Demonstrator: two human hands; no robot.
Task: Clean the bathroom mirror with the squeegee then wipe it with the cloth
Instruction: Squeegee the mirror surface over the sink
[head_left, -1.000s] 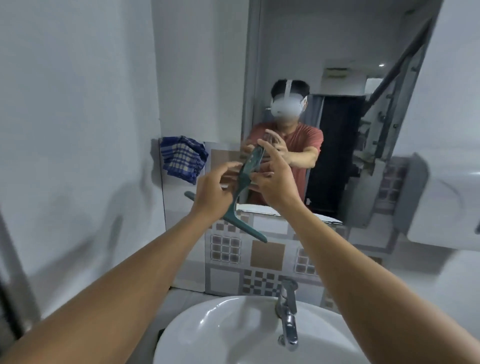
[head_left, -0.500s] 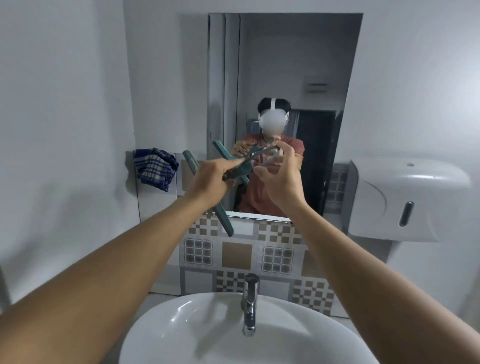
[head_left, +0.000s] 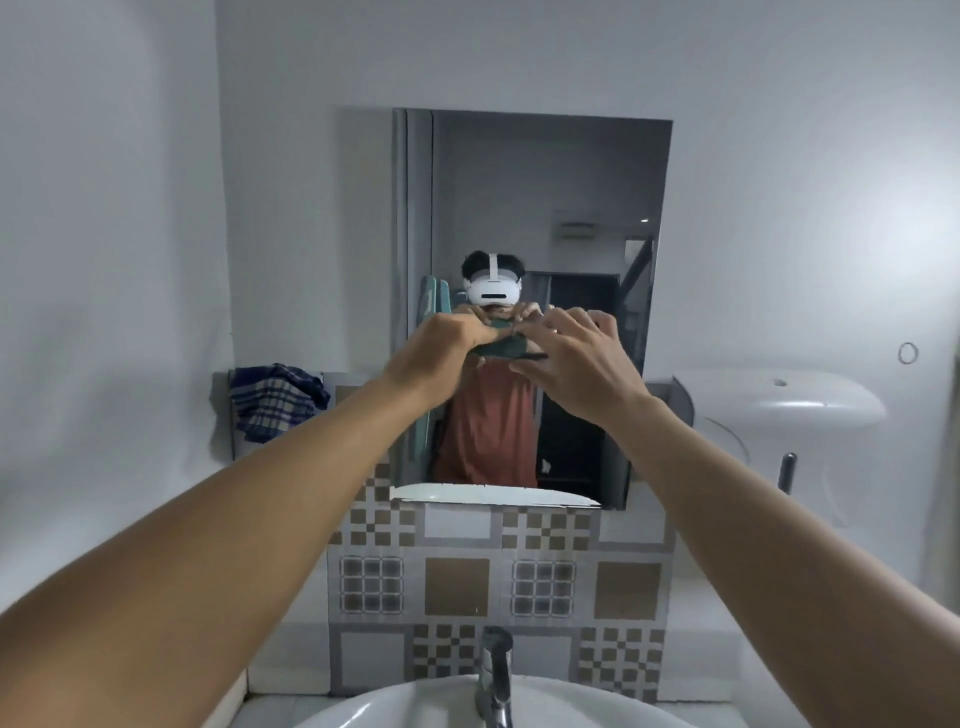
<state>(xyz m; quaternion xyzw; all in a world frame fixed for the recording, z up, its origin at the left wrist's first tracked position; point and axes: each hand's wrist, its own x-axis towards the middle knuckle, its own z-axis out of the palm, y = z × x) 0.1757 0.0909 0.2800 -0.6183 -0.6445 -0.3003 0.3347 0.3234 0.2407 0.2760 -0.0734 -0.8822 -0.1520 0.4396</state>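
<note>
The teal squeegee (head_left: 503, 347) is held up in front of the mirror (head_left: 550, 197). Only its handle shows between my hands. Its blade stands upright by the mirror's left edge, close to the glass, with its reflection beside it; whether it touches I cannot tell. My left hand (head_left: 441, 351) is closed around the handle near the blade. My right hand (head_left: 571, 364) holds the handle's dark end with its fingertips. The blue plaid cloth (head_left: 275, 405) lies bunched on the ledge left of the mirror.
A white sink (head_left: 395, 709) with a chrome tap (head_left: 496, 670) sits below, against a patterned tile backsplash (head_left: 457, 587). A white dispenser (head_left: 779, 410) hangs on the wall to the right. The mirror shows a person wearing a headset.
The squeegee has swung from a slant to blade-upright at the mirror's left side. Both hands have risen with it, and more of the mirror is in view.
</note>
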